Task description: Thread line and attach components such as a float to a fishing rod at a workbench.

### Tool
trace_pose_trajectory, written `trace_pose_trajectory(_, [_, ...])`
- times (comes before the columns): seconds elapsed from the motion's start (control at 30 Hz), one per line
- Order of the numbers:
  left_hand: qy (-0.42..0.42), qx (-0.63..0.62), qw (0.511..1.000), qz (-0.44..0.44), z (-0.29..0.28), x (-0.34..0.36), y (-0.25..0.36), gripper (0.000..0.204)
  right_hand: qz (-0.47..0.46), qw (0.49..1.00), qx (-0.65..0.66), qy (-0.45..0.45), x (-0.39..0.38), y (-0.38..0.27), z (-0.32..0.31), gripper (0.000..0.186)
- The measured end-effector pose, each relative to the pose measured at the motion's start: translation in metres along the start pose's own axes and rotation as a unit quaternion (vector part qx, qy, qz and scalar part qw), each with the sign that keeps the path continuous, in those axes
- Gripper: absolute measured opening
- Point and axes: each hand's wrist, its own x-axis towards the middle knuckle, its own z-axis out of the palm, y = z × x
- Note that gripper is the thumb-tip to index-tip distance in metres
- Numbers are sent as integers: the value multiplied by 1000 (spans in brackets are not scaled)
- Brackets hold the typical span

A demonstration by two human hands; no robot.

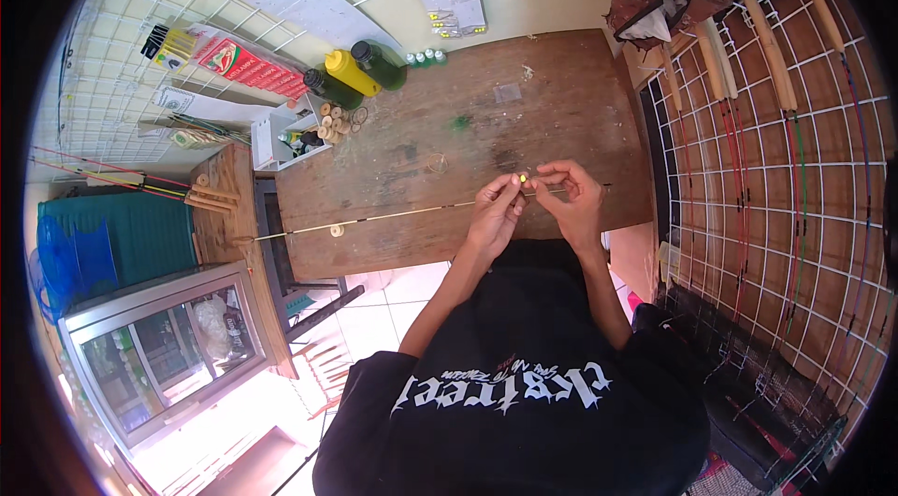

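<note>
My left hand (pixel 496 210) is closed, thumb and fingertips pinched on a small bright-yellow bead-like piece (pixel 523 178). Close by on its right, my right hand (pixel 572 200) has thumb and forefinger drawn together beside the piece; what they pinch is too small to make out. A thin pale-yellow rod (pixel 374 216) with dark bands runs across the near part of the wooden table (pixel 402 169) and passes by my hands, which partly hide it. A small pale wooden spool (pixel 337 230) sits just below the rod, left of my hands.
Dark bottles (pixel 332 87) and a yellow bottle (pixel 352 72) stand at the back left, near wooden spools (pixel 329 122) and a white box (pixel 277 136). Several small green-and-white bottles (pixel 426 57) line the back edge. Rods with wooden handles (pixel 772 52) hang on the right grid.
</note>
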Motion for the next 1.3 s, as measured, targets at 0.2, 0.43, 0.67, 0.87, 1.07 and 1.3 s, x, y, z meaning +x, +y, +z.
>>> trace_pose_trajectory(0.2, [-1, 11, 1000, 5, 3, 0, 1, 20, -10, 1000, 6, 8, 1, 1, 0, 21])
trace_pose_trajectory(0.43, [-10, 53, 998, 26, 1, -1, 4, 19, -11, 999, -33, 0, 1, 3, -1, 20])
trace_pose_trajectory(0.67, [-41, 199, 977, 64, 2, -1, 20, 16, 21, 995, -87, -51, 4, 10, -10, 16])
trace_pose_trajectory(0.87, [-100, 283, 953, 40, -3, 4, 31, 17, 81, 989, -81, -88, 5, 5, -16, 16])
trace_pose_trajectory(1.07, [-121, 357, 926, 26, -1, 14, 40, 13, 76, 982, -142, -95, 8, 14, -29, 19])
trace_pose_trajectory(1.3, [-42, 498, 864, 62, 8, 32, 59, 14, 104, 971, -194, -92, 12, 40, -57, 14])
